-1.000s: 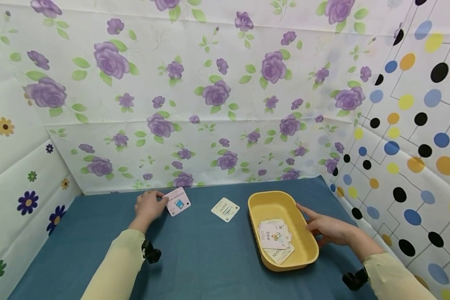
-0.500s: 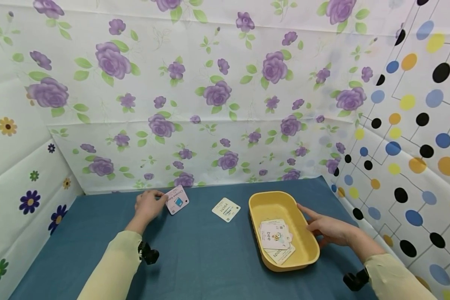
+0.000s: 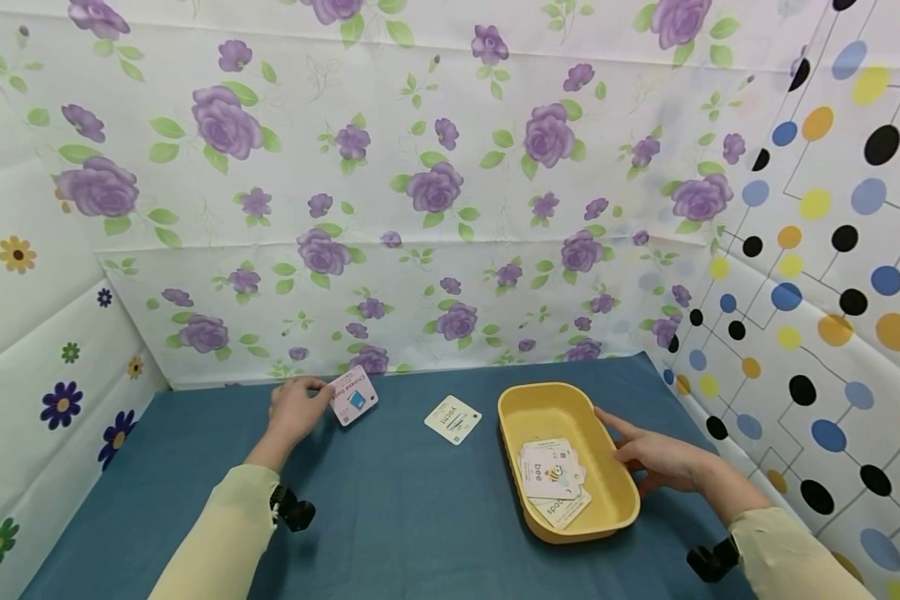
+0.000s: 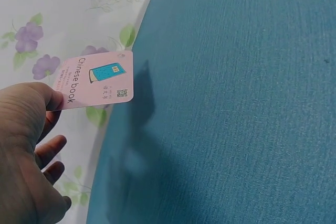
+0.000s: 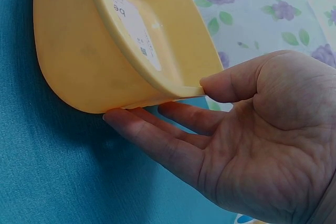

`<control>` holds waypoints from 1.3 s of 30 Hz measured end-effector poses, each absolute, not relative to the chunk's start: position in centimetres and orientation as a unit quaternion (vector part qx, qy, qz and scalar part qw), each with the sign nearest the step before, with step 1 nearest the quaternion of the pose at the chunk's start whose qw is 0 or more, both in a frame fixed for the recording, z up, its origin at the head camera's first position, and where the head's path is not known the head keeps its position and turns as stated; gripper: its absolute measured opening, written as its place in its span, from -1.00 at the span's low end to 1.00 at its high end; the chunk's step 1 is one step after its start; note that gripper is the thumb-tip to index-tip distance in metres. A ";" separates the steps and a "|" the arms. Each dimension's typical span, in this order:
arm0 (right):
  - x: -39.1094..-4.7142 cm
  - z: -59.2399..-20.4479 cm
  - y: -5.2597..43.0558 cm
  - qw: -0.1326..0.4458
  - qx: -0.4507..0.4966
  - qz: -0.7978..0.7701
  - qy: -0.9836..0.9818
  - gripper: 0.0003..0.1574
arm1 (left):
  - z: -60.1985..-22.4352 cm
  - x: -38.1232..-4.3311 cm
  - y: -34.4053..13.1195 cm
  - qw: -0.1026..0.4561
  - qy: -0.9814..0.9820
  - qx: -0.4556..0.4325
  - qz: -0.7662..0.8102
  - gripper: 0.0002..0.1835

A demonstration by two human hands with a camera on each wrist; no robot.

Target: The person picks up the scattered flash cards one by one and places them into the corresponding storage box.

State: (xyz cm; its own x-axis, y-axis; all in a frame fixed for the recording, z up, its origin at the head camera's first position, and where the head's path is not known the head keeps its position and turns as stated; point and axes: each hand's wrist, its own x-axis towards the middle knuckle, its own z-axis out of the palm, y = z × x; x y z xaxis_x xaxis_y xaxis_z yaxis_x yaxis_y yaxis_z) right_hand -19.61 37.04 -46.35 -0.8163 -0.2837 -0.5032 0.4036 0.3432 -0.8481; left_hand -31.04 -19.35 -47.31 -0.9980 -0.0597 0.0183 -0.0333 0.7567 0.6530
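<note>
At the left of the table, my left hand pinches the edge of a pink word card between thumb and fingers. In the left wrist view the card reads "Chinese book" beside a drawing of a blue book, and its shadow falls on the cloth apart from it. My right hand grips the right side of a yellow plastic basket, thumb on the rim and fingers against the outer wall, as the right wrist view shows. Several cards lie piled inside, a bee card on top.
A pale "yacht" card lies on the blue tablecloth between the left hand and the basket. Behind the table hangs a white sheet with purple flowers. A dotted sheet closes off the right side.
The Chinese book card has shifted slightly up and to the left and tilted, with the left hand pinching it throughout. The right hand and the basket have stayed put.
</note>
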 end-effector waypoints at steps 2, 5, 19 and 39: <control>-19.6 -46.3 37.0 0.301 0.040 -0.572 0.762 0.10 | -47.2 -30.9 -19.3 0.022 -0.936 0.023 -0.350 -0.58; -19.6 -46.3 37.0 0.302 0.040 -0.572 0.762 0.10 | -46.9 -30.8 -19.3 0.026 -0.936 0.017 -0.351 -0.58; -19.6 -46.3 37.0 0.306 0.033 -0.574 0.759 0.09 | -45.7 -30.2 -19.1 0.045 -0.926 0.002 -0.374 -0.58; -19.7 -46.4 37.1 0.305 0.036 -0.576 0.758 0.10 | -45.0 -29.6 -18.8 0.066 -0.908 -0.028 -0.414 -0.55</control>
State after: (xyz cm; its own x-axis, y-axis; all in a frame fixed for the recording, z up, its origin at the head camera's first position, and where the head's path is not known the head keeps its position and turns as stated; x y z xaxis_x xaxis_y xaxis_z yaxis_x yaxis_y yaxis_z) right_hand -19.66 37.11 -46.37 -0.8110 -0.2963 -0.5045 0.4067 0.3344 -0.8502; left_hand -29.59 -18.82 -44.95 -0.9897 -0.0044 0.1432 0.1052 0.6562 0.7472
